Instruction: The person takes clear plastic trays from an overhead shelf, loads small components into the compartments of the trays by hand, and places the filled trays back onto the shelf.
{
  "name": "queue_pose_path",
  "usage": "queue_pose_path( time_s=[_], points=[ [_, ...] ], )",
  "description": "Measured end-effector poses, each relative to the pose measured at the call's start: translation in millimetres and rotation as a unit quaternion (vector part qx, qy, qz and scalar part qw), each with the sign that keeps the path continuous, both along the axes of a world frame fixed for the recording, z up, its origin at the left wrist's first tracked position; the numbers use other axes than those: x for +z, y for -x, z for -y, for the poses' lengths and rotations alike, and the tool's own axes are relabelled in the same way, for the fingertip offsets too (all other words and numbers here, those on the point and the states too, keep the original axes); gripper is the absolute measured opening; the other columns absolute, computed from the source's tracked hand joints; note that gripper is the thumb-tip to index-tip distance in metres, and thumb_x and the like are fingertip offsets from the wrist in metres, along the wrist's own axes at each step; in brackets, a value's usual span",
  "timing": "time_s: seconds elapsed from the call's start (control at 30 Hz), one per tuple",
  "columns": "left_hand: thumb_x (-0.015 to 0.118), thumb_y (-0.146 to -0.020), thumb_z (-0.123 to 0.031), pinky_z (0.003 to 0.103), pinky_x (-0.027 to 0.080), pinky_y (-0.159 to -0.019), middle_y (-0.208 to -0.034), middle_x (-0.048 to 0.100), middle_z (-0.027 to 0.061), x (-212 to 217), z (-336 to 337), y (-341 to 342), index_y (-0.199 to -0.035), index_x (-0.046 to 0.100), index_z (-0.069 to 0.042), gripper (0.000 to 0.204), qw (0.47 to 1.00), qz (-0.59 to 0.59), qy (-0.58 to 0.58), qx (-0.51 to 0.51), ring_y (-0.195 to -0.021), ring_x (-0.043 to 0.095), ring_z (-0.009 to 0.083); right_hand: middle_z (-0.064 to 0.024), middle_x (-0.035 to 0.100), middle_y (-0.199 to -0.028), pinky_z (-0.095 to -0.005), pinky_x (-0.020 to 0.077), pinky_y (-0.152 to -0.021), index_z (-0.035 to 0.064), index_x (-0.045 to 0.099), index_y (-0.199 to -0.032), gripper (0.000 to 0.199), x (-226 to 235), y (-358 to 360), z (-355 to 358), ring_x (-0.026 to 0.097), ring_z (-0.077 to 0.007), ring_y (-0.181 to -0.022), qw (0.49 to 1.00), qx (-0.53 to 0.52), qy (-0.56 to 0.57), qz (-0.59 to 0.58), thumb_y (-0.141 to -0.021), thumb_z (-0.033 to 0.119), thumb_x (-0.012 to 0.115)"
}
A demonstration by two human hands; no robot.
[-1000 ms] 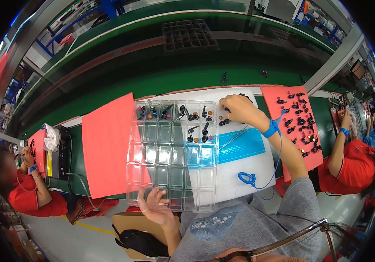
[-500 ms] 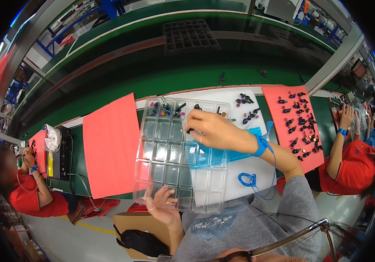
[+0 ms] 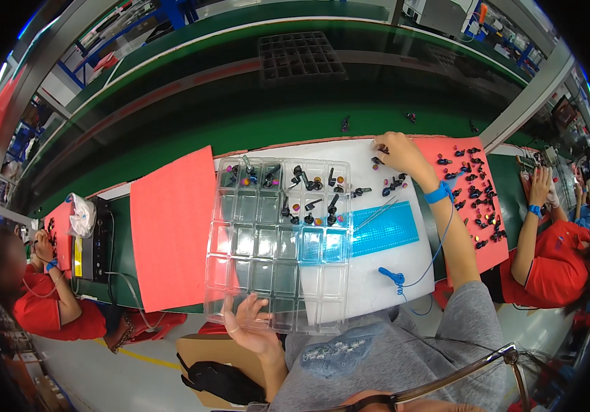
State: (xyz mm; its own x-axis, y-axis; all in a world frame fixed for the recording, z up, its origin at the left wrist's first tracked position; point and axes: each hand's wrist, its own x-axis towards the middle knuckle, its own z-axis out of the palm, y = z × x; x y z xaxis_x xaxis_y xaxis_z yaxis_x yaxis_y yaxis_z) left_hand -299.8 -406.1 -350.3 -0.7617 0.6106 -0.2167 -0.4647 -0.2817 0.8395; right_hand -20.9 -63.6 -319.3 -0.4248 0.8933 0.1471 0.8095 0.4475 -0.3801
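A clear plastic compartment tray (image 3: 266, 242) lies tilted slightly in front of me. Small black stemmed pieces (image 3: 310, 204), earbud-like with purple or orange ends, sit in its upper compartments; the lower compartments hold none. My left hand (image 3: 252, 323) grips the tray's near left edge, fingers curled at the rim. Beyond the tray's far right corner, my right hand (image 3: 401, 152) reaches over the white foam sheet (image 3: 370, 275). Its fingertips close on a small black stemmed piece (image 3: 383, 149), partly hidden by the fingers. More such pieces (image 3: 394, 182) lie just below that hand.
Blue perforated mat (image 3: 386, 230), tweezers (image 3: 377, 211) and a coiled blue wrist cord (image 3: 392, 277) lie right of the tray. A red foam sheet (image 3: 175, 233) is at left; another (image 3: 456, 206) at right bears many black pieces. Co-workers (image 3: 549, 264) sit on both sides.
My right hand has left the tray and moved right and away to the loose pieces on the white sheet. More pieces show in the tray's second row. The tray has shifted slightly left.
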Motion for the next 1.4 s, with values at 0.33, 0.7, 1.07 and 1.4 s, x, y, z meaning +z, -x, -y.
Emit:
queue_pose_path(
  time_s=[0.33, 0.7, 1.07, 1.4],
  points=[
    [0.042, -0.095, -0.045, 0.025, 0.055, -0.047, -0.096, 0.063, 0.02, 1.7, -2.5, 0.2, -0.131, 0.043, -0.003, 0.056, 1.0, -0.008, 0.01, -0.011, -0.076, 0.067, 0.0262, -0.0136, 0.062, -0.083, -0.0296, 0.0511, -0.066, -0.0032, 0.065, -0.089, 0.017, 50.7, 30.6, 30.6, 0.063, -0.0216, -0.07, 0.987, 0.042, -0.03, -0.151, -0.072, -0.004, 0.065],
    [0.044, -0.091, -0.053, 0.023, 0.051, -0.045, -0.096, 0.063, 0.0196, 11.3, -4.4, -10.1, -0.133, 0.042, -0.004, 0.064, 0.998, -0.023, 0.047, -0.047, -0.075, 0.066, 0.0251, -0.0098, 0.063, -0.094, -0.0295, 0.0531, -0.072, 0.0016, 0.066, -0.093, 0.015, 57.3, 137.8, 102.9, 0.064, -0.0243, -0.082, 0.912, 0.276, 0.047, -0.299, -0.078, 0.006, 0.068],
    [0.043, -0.094, -0.046, 0.023, 0.052, -0.044, -0.095, 0.063, 0.0206, -0.6, 2.0, 3.7, -0.136, 0.037, -0.002, 0.061, 0.999, -0.026, 0.029, -0.001, -0.074, 0.066, 0.0248, -0.0134, 0.065, -0.092, -0.0364, 0.0507, -0.076, 0.0034, 0.066, -0.095, 0.019, 42.0, 50.8, 56.3, 0.063, -0.0282, -0.083, 0.975, 0.069, -0.073, -0.198, -0.078, 0.012, 0.065],
    [0.042, -0.094, -0.045, 0.023, 0.053, -0.044, -0.097, 0.063, 0.022, 2.4, 2.4, 9.1, -0.134, 0.038, 0.0, 0.061, 0.998, -0.033, 0.027, 0.041, -0.074, 0.067, 0.0252, -0.0106, 0.064, -0.078, -0.0327, 0.0497, -0.064, 0.0039, 0.067, -0.085, 0.018, 39.0, 44.4, 61.8, 0.062, -0.0245, -0.069, 0.986, 0.102, 0.123, 0.053, -0.068, 0.008, 0.07]
  ],
)
